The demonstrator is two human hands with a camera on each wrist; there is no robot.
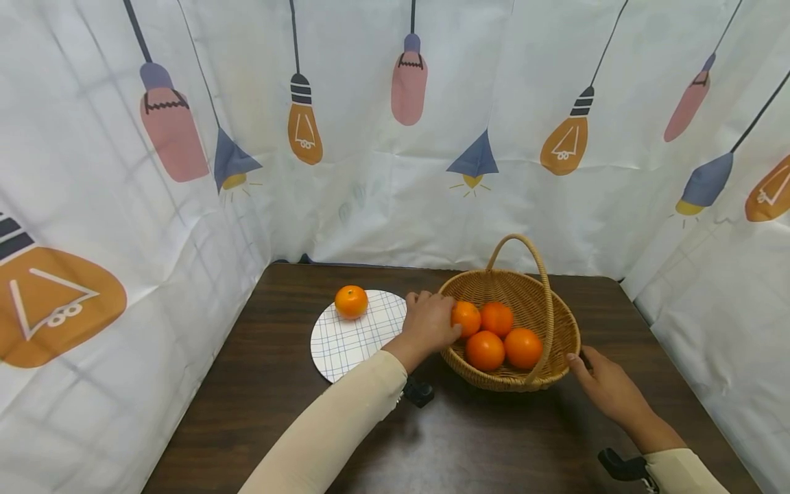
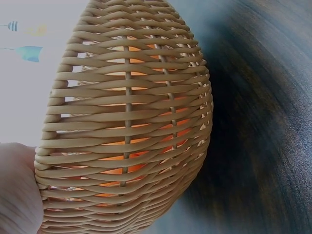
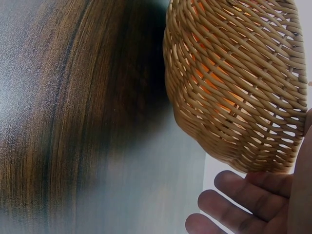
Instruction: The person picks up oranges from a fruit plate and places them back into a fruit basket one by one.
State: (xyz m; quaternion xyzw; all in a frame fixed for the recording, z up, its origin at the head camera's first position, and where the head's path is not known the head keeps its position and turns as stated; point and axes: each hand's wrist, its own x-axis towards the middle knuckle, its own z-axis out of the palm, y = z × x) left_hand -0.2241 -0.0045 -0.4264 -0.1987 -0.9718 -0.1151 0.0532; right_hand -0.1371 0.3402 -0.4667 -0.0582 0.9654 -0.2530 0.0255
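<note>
A woven wicker basket [image 1: 564, 322] with an arched handle holds several oranges [image 1: 485, 350]. Over the basket's left rim, my left hand [image 1: 428, 322] grips the leftmost orange [image 1: 468, 317], thumb at its near side; most of its fingers' inner surfaces are hidden. At the right rim my right hand [image 1: 607, 384] holds the basket, thumb over the edge. Its other fingers [image 3: 234, 195] spread along the outside in the right wrist view. The left wrist view shows the wicker wall [image 2: 126, 112], orange fruit glimpsed through gaps, and part of the left hand [image 2: 18, 190] at the rim.
Left of the basket lies a round white plate [image 1: 345, 346] with a blue grid pattern, one orange [image 1: 351, 302] on its far side. Both stand on a dark wooden table [image 1: 247, 412]. A white curtain [image 1: 370, 206] printed with lamps encloses the back and sides.
</note>
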